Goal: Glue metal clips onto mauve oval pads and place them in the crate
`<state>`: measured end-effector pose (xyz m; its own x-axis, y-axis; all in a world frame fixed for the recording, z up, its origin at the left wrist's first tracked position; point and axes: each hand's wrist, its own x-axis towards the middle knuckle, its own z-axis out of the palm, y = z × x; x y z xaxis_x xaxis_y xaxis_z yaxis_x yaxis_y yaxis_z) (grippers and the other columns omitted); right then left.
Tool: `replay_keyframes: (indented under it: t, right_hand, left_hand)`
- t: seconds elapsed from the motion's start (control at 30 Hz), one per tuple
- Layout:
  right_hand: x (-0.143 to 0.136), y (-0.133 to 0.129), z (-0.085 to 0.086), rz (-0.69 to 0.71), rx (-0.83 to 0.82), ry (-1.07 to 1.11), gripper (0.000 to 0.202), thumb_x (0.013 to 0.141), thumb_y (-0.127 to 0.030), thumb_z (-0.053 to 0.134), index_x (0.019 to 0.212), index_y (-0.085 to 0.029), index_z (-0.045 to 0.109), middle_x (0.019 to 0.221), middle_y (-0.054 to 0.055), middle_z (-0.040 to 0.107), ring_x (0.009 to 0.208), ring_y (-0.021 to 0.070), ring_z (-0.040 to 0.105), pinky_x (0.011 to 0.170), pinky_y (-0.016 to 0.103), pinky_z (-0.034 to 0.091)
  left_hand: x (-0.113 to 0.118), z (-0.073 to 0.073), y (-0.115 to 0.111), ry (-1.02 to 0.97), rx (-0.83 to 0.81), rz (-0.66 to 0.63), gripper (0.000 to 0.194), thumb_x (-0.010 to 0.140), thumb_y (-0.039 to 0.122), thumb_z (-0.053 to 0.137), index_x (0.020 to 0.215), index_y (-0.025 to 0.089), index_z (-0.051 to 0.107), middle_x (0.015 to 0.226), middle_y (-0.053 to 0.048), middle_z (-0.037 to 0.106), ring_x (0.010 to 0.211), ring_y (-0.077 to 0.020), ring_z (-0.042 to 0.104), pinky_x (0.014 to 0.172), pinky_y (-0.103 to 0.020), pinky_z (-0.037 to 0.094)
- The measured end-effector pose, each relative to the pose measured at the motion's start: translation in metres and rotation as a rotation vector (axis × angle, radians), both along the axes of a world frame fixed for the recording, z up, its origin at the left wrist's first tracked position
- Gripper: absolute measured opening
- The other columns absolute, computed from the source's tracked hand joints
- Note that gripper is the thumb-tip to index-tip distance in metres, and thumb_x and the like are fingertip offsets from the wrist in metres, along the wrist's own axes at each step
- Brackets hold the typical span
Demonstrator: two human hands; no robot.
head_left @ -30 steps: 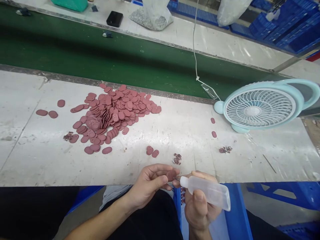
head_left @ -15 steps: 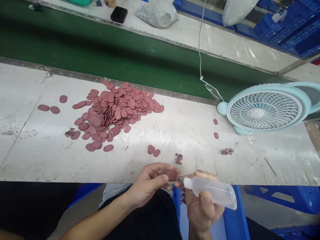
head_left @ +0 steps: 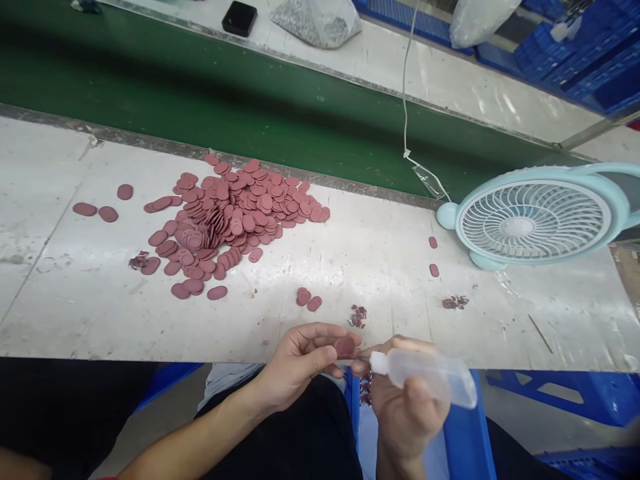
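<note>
My left hand [head_left: 295, 363] pinches a dull red oval disc [head_left: 345, 346] between thumb and fingers, near the table's front edge. A translucent squeeze bottle [head_left: 430, 375] lies in my right hand [head_left: 407, 420], its white cap and thin nozzle pointing left at the disc. Whether the nozzle touches the disc I cannot tell. The bottle is smeared by motion. Just beyond my hands are a few loose discs [head_left: 309, 299] and a small clump of dark red scraps [head_left: 357, 316]. A large heap of similar discs [head_left: 235, 217] spreads over the table to the left.
A light blue fan [head_left: 535, 217] stands at the right of the white table [head_left: 370, 260], its cord [head_left: 406, 100] running up. More scraps [head_left: 455, 302] lie before it. Behind runs a green strip [head_left: 300, 100]. A blue crate [head_left: 463, 433] sits below my right hand.
The bottle has tilted slightly, its base moving up a little, and it looks more blurred. My left hand keeps its grip on the disc. The whole view has shifted slightly.
</note>
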<state>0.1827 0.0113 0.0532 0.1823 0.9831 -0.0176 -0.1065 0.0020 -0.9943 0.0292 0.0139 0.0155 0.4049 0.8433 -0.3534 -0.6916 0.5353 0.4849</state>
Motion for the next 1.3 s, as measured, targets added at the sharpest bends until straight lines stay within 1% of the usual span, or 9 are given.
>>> replay_keyframes:
  t: [0.23, 0.4, 0.5, 0.6, 0.77, 0.83, 0.97, 1.13, 1.3]
  right_hand:
    - [0.045, 0.061, -0.03, 0.18, -0.291, 0.839, 0.035, 0.098, -0.043, 0.042, 0.109, -0.018, 0.064, 0.077, 0.0, 0.056, 0.063, 0.0079, 0.059, 0.042, 0.01, 0.048]
    - [0.065, 0.086, -0.064, 0.327, -0.204, 0.969, 0.031, 0.1, -0.04, 0.047, 0.112, -0.016, 0.063, 0.074, -0.003, 0.055, 0.06, 0.003, 0.055, 0.041, 0.003, 0.044]
    - [0.062, 0.072, -0.059, 0.27, -0.201, 0.774, 0.045, 0.097, -0.057, 0.045, 0.113, -0.019, 0.065, 0.075, -0.003, 0.055, 0.055, 0.0047, 0.05, 0.032, 0.007, 0.037]
    - [0.056, 0.049, -0.046, 0.178, -0.239, 0.28, 0.033, 0.095, -0.05, 0.055, 0.106, -0.022, 0.069, 0.078, -0.001, 0.057, 0.055, 0.007, 0.052, 0.033, 0.012, 0.037]
    - [0.053, 0.042, -0.043, 0.33, -0.1, -0.865, 0.027, 0.096, -0.029, 0.056, 0.12, -0.026, 0.069, 0.117, 0.008, 0.062, 0.091, 0.0192, 0.065, 0.074, 0.033, 0.058]
    - [0.055, 0.05, -0.047, 0.418, -0.056, -1.058, 0.031, 0.098, -0.028, 0.05, 0.124, -0.025, 0.066, 0.117, 0.01, 0.062, 0.098, 0.0229, 0.065, 0.084, 0.04, 0.056]
    - [0.056, 0.059, -0.045, 0.393, -0.091, -1.007, 0.022, 0.096, -0.031, 0.055, 0.108, -0.02, 0.07, 0.107, 0.01, 0.067, 0.094, 0.0233, 0.066, 0.08, 0.039, 0.057]
    - [0.042, 0.033, -0.019, 0.317, -0.31, -0.443, 0.024, 0.09, -0.037, 0.068, 0.107, -0.019, 0.07, 0.091, 0.006, 0.074, 0.073, 0.0173, 0.069, 0.062, 0.029, 0.059]
    - [0.024, 0.01, 0.0, 0.378, -0.151, -0.275, 0.021, 0.089, -0.022, 0.07, 0.109, -0.027, 0.073, 0.094, 0.004, 0.072, 0.079, 0.0171, 0.069, 0.064, 0.029, 0.062]
  left_hand:
    - [-0.005, 0.002, 0.0, 0.006, 0.007, 0.024, 0.02, 0.088, 0.02, 0.071, 0.108, 0.021, 0.075, 0.116, -0.011, 0.077, 0.104, -0.0231, 0.074, 0.071, -0.021, 0.058]
    - [-0.022, -0.002, 0.001, 0.092, -0.026, 0.109, 0.021, 0.088, 0.021, 0.071, 0.109, 0.02, 0.075, 0.117, -0.011, 0.076, 0.105, -0.0227, 0.074, 0.07, -0.018, 0.058]
    - [-0.038, -0.006, 0.0, 0.157, -0.059, 0.175, 0.022, 0.088, 0.022, 0.071, 0.11, 0.02, 0.075, 0.119, -0.012, 0.076, 0.107, -0.0239, 0.073, 0.069, -0.018, 0.058]
    - [-0.05, -0.009, -0.001, 0.207, -0.092, 0.213, 0.022, 0.089, 0.023, 0.07, 0.11, 0.02, 0.075, 0.12, -0.012, 0.075, 0.109, -0.0253, 0.072, 0.069, -0.019, 0.058]
    - [-0.053, -0.009, -0.003, 0.222, -0.125, 0.228, 0.023, 0.087, 0.023, 0.072, 0.11, 0.02, 0.075, 0.12, -0.013, 0.075, 0.108, -0.0264, 0.072, 0.067, -0.02, 0.058]
    - [-0.05, -0.009, -0.003, 0.217, -0.127, 0.217, 0.024, 0.086, 0.024, 0.073, 0.11, 0.02, 0.075, 0.12, -0.013, 0.075, 0.109, -0.027, 0.072, 0.067, -0.02, 0.058]
    - [-0.044, -0.007, -0.002, 0.211, -0.123, 0.201, 0.024, 0.085, 0.026, 0.074, 0.109, 0.019, 0.075, 0.119, -0.014, 0.075, 0.107, -0.0266, 0.072, 0.066, -0.02, 0.058]
    - [-0.035, 0.001, -0.005, 0.163, -0.103, 0.157, 0.021, 0.087, 0.023, 0.072, 0.108, 0.02, 0.076, 0.118, -0.012, 0.076, 0.102, -0.0242, 0.074, 0.067, -0.019, 0.058]
    - [-0.025, 0.015, -0.007, 0.087, -0.054, 0.121, 0.02, 0.089, 0.022, 0.07, 0.108, 0.02, 0.075, 0.117, -0.011, 0.077, 0.103, -0.0237, 0.074, 0.07, -0.02, 0.058]
